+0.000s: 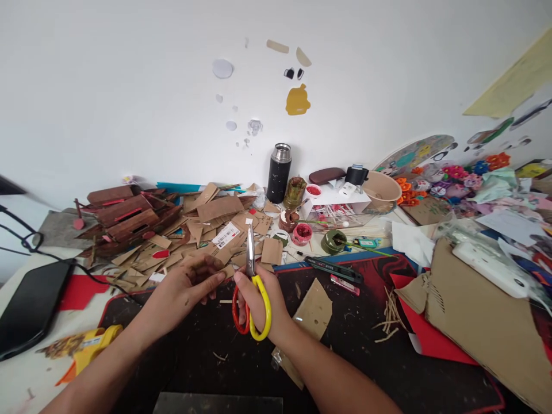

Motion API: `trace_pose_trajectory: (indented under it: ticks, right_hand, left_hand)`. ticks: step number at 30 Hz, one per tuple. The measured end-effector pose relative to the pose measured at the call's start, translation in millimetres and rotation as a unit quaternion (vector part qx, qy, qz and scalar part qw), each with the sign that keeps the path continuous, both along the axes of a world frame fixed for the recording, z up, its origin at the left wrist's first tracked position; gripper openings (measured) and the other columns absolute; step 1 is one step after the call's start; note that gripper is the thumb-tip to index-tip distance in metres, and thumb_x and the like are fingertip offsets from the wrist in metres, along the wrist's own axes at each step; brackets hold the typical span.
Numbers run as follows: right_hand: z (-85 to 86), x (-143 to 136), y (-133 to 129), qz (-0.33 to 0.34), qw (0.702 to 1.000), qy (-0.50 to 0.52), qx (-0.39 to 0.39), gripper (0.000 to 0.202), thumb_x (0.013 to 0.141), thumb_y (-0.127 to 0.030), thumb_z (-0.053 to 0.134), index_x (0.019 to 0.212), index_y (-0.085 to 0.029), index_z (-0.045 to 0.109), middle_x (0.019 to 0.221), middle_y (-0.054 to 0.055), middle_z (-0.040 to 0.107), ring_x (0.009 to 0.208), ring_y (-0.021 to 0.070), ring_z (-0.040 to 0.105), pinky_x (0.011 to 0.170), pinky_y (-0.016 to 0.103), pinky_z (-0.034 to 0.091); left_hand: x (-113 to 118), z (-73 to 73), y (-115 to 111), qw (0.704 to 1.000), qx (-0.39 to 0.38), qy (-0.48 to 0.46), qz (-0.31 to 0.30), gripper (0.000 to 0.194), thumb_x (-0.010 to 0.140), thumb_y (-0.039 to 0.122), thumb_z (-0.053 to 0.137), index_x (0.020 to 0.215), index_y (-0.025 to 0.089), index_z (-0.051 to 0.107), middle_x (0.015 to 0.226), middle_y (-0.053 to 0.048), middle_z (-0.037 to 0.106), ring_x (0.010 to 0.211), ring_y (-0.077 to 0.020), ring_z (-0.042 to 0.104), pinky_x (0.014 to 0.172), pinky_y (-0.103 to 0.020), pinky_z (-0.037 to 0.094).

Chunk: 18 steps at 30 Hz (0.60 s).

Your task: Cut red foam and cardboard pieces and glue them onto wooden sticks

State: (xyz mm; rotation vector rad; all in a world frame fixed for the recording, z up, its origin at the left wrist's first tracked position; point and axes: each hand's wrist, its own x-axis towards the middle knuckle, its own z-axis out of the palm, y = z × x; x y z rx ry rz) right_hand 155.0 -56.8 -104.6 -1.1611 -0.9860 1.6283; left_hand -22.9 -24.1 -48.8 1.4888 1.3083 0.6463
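Observation:
My right hand (pixel 261 296) is closed around the handles of a pair of scissors (pixel 260 310), one loop red and the other yellow. The blades point up and away from me and look closed together. To their left, my left hand (pixel 192 287) pinches a small piece of cardboard (pixel 226 271) between thumb and fingers. The cardboard lies close beside the scissors; whether it touches them I cannot tell. Beyond both hands spreads a heap of cardboard scraps (pixel 207 230). A larger cardboard piece (pixel 317 310) lies on the dark mat right of my right hand.
Brown model boats (pixel 129 215) stand at the left behind the scraps. A black flask (pixel 279 172), a red paint pot (pixel 302 233) and a green paint pot (pixel 333 241) stand at the back. A utility knife (pixel 332 268) and a big cardboard sheet (pixel 478 310) lie to the right.

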Motion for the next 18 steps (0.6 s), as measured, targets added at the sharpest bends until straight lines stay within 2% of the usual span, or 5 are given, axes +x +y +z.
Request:
trace_pose_trajectory:
  ticks: [5, 13, 18]
  right_hand:
    - [-0.3, 0.4, 0.8, -0.007, 1.0, -0.008, 0.006, 0.05, 0.089, -0.069, 0.07, 0.1, -0.021, 0.057, 0.05, -0.011, 0.051, 0.033, 0.0108, 0.047, 0.033, 0.019, 0.041]
    - [-4.8, 4.7, 1.4, -0.011, 0.999, 0.007, 0.031, 0.048, 0.094, -0.068, 0.067, 0.1, -0.022, 0.058, 0.053, -0.009, 0.054, 0.033, 0.0109, 0.048, 0.032, 0.019, 0.04]
    - [-4.3, 5.9, 2.6, -0.006, 1.0, -0.004, 0.026, 0.046, 0.093, -0.066, 0.068, 0.1, -0.022, 0.058, 0.053, -0.009, 0.054, 0.034, 0.0113, 0.049, 0.033, 0.02, 0.039]
  left_hand:
    - [3.8, -3.2, -1.4, 1.0, -0.015, -0.012, -0.012, 0.058, 0.082, 0.077, 0.075, 0.092, 0.021, 0.069, 0.074, -0.002, 0.069, 0.058, -0.0174, 0.061, 0.054, -0.03, 0.053]
    - [4.5, -19.1, -4.3, 0.996, -0.054, -0.063, -0.019, 0.052, 0.084, 0.072, 0.078, 0.09, 0.021, 0.066, 0.068, 0.001, 0.066, 0.055, -0.0167, 0.062, 0.052, -0.028, 0.052]
    - [5.4, -16.5, -5.5, 0.996, -0.055, -0.066, -0.017, 0.05, 0.086, 0.07, 0.078, 0.092, 0.022, 0.067, 0.066, 0.001, 0.067, 0.055, -0.0171, 0.063, 0.053, -0.028, 0.053]
